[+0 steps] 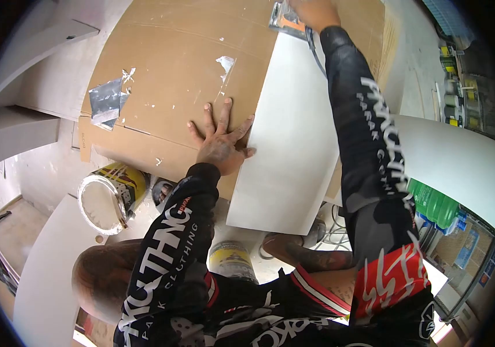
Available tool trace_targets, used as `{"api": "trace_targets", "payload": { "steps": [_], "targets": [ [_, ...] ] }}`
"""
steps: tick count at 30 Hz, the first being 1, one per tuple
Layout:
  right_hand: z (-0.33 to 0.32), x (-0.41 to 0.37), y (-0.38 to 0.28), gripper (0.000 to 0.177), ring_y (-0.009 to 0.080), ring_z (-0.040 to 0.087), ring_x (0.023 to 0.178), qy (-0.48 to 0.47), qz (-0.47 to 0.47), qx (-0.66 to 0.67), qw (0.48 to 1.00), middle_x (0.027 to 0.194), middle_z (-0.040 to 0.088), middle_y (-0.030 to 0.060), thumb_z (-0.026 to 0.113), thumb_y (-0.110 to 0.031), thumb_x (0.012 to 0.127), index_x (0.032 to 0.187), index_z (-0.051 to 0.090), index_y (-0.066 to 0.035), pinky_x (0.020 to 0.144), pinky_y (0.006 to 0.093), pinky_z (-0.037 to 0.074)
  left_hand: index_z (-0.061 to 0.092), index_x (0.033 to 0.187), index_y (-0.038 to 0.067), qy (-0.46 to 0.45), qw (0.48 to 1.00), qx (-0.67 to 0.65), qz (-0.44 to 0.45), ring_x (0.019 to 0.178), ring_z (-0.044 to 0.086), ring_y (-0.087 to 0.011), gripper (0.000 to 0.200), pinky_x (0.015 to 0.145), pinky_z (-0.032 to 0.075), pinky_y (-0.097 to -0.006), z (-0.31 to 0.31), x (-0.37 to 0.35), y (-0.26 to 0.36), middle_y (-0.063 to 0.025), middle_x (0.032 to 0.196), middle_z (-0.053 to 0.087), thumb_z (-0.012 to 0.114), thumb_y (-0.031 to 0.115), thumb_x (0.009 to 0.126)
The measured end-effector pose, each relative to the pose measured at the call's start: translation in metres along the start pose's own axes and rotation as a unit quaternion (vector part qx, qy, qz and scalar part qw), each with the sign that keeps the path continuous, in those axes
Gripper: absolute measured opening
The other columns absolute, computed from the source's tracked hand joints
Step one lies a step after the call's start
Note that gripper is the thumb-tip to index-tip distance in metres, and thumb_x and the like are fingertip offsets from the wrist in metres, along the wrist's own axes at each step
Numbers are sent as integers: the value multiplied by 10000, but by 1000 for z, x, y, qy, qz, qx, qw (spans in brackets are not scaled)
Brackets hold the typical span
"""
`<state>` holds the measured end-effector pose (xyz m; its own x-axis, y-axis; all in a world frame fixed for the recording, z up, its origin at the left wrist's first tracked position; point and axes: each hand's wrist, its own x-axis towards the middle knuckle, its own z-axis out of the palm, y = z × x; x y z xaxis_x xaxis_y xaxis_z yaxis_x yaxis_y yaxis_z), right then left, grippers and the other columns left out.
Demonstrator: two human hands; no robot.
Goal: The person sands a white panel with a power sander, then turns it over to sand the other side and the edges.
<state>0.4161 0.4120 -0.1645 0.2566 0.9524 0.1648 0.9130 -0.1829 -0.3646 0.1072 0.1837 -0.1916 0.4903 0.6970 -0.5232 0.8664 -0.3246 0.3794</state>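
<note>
At the top of the view my right hand (pixel 317 13) grips an electric sander (pixel 288 21) with a grey base and an orange part. The sander sits at the far end of a long white panel (pixel 285 144), and its dark cord runs down beside my sleeve. My left hand (pixel 220 139) lies flat with fingers spread on brown cardboard (pixel 166 63), its thumb at the panel's left edge. Dark grey sheets that look like sandpaper (pixel 107 104) rest on the cardboard to the left. Part of my right hand is cut off by the frame edge.
A paint bucket (pixel 121 184) with a whitish top stands at the left below the cardboard, and another bucket (pixel 231 260) is near my legs. White panels (pixel 450 156) lie to the right and left. Green bottles (pixel 432 203) and a metal rack (pixel 458 260) are at the lower right.
</note>
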Motion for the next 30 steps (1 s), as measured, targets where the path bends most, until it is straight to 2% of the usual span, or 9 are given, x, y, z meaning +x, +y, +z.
{"api": "trace_targets", "payload": {
  "steps": [2,4,6,12,16,18,22,24,30],
  "targets": [
    [3,-38,-5,856,463,429,1374,83,-17,37,996,1499,439,296,666,-454,847,1540,356,-58,1217,475,246,332,1551,466,-2,1000,1,-3,1525,-166,-452,745,1094,-104,-789,1,1,0,-29,1710,-94,641,583,883],
    [-34,-90,-40,881,491,451,1346,-20,61,160,985,1488,451,299,679,-438,835,1552,328,-66,1192,487,299,329,1551,467,-4,1000,2,-3,1525,-166,-452,750,1094,-106,-788,2,2,0,-28,1709,-96,645,580,881],
    [-19,-123,-39,891,380,540,1242,51,41,53,996,1301,595,231,760,-453,767,1537,406,-177,1066,410,439,330,1553,462,-1,1000,-2,-4,1526,-166,-453,760,1090,-114,-788,3,2,0,-28,1709,-98,657,569,875],
    [-44,-213,-86,851,452,643,1074,20,132,88,987,1317,498,236,760,-411,784,1529,379,-255,938,504,531,334,1554,455,3,1000,-7,1,1525,-164,-457,766,1086,-124,-788,3,1,-1,-32,1710,-96,664,562,870],
    [-37,-189,-73,837,458,651,1043,44,112,91,989,1303,508,238,756,-398,790,1527,384,-257,932,501,534,333,1554,456,4,1000,-5,1,1525,-158,-461,763,1085,-124,-789,7,3,-3,-34,1710,-95,660,567,873],
    [-32,-155,-63,873,383,569,1208,47,98,82,991,1285,586,239,766,-445,783,1528,407,-164,1007,417,486,284,1563,478,27,998,47,15,1512,-85,-528,806,1047,-29,-843,16,7,-8,-80,1706,-95,614,675,854],
    [-10,-69,-32,874,394,546,1256,47,85,53,994,1291,605,246,765,-451,778,1520,421,-141,1034,416,472,294,1561,475,27,998,46,13,1510,-84,-533,799,1045,-39,-843,13,6,-6,-82,1705,-101,613,674,855],
    [13,-32,-8,892,469,460,1347,54,-20,19,998,1432,510,302,690,-444,815,1545,341,-69,1165,488,345,327,1551,472,-4,1000,-1,-4,1525,-149,-466,755,1089,-107,-792,3,3,-1,-28,1710,-94,652,579,878],
    [-11,5,5,839,375,482,1361,41,103,106,988,1343,598,279,662,-407,844,1527,354,-30,1159,469,359,339,1545,474,-5,1000,-7,-8,1527,-147,-462,743,1087,-117,-788,2,3,0,-27,1710,-97,658,570,880]
  ]
}}
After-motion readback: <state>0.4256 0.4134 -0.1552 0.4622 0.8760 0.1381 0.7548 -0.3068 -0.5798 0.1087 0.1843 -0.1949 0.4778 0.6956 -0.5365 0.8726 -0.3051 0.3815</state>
